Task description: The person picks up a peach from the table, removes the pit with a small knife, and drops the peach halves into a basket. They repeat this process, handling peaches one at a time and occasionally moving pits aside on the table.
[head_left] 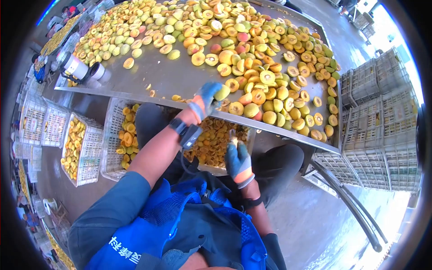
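Observation:
My left hand (208, 100), in a blue and orange glove, is closed on a green-yellow fruit half (222, 92) at the near edge of the metal table (148, 67). My right hand (238, 163), gloved alike, is lower, over a crate of fruit pieces (210, 143) between my knees. Its fingers are pinched round a small pale tool or piece (233, 137) that is too small to name. Many halved yellow and green fruits (267, 77), some showing stones, lie heaped along the table's back and right.
White crates of fruit halves (91, 155) stand at the left. Tall stacked crates (382, 135) rise at the right, beside dark metal bars (348, 202). Two white containers (75, 67) lie at the table's left end. People and other fruit tables are further off.

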Available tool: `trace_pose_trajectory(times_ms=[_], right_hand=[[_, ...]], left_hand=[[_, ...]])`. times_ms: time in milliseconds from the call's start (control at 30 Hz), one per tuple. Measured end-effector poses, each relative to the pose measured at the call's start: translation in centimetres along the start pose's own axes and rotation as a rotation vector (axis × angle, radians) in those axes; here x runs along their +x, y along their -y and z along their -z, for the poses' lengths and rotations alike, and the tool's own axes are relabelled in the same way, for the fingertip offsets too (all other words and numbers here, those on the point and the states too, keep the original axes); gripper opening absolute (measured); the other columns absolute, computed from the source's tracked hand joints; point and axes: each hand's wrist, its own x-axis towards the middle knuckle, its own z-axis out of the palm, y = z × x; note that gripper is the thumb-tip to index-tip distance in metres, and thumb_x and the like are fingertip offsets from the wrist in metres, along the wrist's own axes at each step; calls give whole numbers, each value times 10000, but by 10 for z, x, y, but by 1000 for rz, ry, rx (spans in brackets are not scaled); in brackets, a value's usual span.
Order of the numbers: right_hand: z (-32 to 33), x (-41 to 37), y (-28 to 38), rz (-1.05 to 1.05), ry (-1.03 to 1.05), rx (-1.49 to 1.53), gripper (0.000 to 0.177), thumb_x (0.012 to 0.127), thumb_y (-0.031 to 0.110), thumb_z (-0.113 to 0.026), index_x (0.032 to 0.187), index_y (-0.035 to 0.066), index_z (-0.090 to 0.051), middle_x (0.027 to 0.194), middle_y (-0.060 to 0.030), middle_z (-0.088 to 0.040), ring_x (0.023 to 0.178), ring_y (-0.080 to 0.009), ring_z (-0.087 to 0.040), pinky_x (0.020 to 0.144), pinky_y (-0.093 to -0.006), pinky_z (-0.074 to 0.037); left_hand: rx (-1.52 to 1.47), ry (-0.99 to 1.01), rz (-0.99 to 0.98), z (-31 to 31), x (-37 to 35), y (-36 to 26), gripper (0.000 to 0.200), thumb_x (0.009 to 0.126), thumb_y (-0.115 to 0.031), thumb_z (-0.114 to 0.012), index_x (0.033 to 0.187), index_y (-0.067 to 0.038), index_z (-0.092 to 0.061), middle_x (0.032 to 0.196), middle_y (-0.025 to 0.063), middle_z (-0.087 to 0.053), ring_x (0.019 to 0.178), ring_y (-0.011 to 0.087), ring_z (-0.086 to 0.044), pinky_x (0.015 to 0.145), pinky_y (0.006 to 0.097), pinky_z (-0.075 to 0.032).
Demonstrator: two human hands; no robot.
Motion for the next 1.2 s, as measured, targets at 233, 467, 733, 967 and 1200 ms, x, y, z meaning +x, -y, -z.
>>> trace_pose_trajectory(times_ms=[233, 467, 733, 967, 1200], right_hand=[[-29, 33, 34, 417, 178, -425, 166, 1033, 139, -581, 1157, 29, -594, 818, -35, -613, 656, -120, -572, 580, -284, -484], [-51, 23, 54, 171, 221, -558, 214, 1039, 155, -552, 1123, -32, -614, 961, -201, -692, 914, -333, -693, 756, -396, -525], [-57, 14, 40, 376, 156, -544, 408, 1055, 217, -533, 1351, -65, -540, 1190, -303, -665, 1115, -407, -676, 906, -414, -542], [-63, 11, 52, 201, 226, -684, 439, 1060, 276, -517, 1374, -32, -529, 1149, -341, -655, 1106, -479, -640, 870, -466, -545], [-71, 14, 53, 27, 249, -754, 438, 1064, 309, -495, 1327, -40, -535, 1016, -350, -674, 1027, -513, -645, 803, -504, -546]], left_hand=[[-732, 159, 236, -4, -108, -22, 490, 1062, -405, -411, 1298, -8, -574, 1218, 175, -651, 991, 279, -666, 838, 389, -571], [-675, 43, 196, -7, -145, -12, 480, 1055, -446, -456, 1270, -41, -598, 1125, 174, -671, 1074, 320, -650, 987, 447, -524], [-657, 48, 90, -19, -155, -15, 446, 1033, -471, -498, 1155, -58, -612, 1023, 167, -684, 1025, 322, -669, 970, 463, -532], [-532, -13, 69, -16, -156, -10, 457, 1021, -491, -493, 1116, -60, -611, 950, 176, -694, 1015, 352, -679, 962, 462, -540], [-547, -114, 40, -23, -161, -13, 403, 1030, -409, -496, 1091, -29, -616, 999, 139, -677, 1012, 315, -676, 928, 430, -564]])
